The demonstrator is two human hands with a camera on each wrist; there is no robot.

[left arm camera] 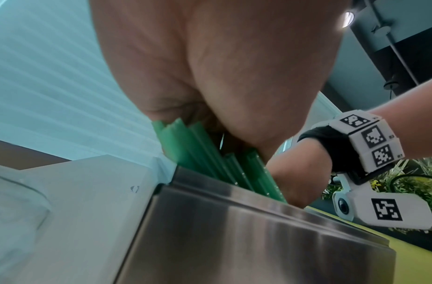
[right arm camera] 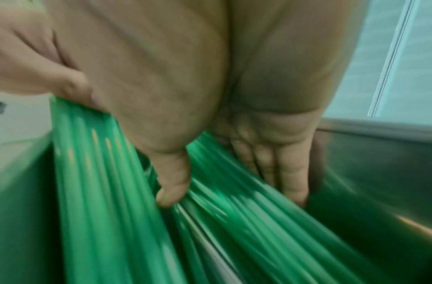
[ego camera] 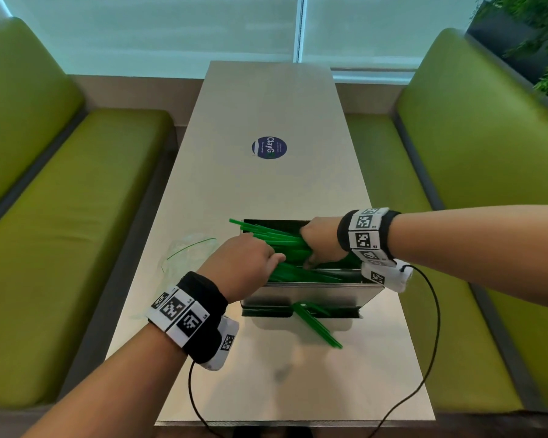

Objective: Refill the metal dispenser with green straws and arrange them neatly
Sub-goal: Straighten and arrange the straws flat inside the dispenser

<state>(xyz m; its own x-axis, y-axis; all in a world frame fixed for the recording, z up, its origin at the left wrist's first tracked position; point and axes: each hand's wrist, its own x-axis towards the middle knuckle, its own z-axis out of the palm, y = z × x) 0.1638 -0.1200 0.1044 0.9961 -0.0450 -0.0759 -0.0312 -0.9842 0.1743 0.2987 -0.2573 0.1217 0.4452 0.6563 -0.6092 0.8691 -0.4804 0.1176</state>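
The metal dispenser stands open-topped on the near half of the table. A loose, slanted bundle of green straws lies in it, the left ends jutting above the rim. My left hand grips those ends at the left side. My right hand reaches down inside and holds part of the bundle between thumb and fingers. A few straws poke out of the front slot onto the table.
A crumpled clear plastic bag lies on the table left of the dispenser. A round blue sticker marks the table's middle. Green benches flank the table. Black cables hang from both wrists.
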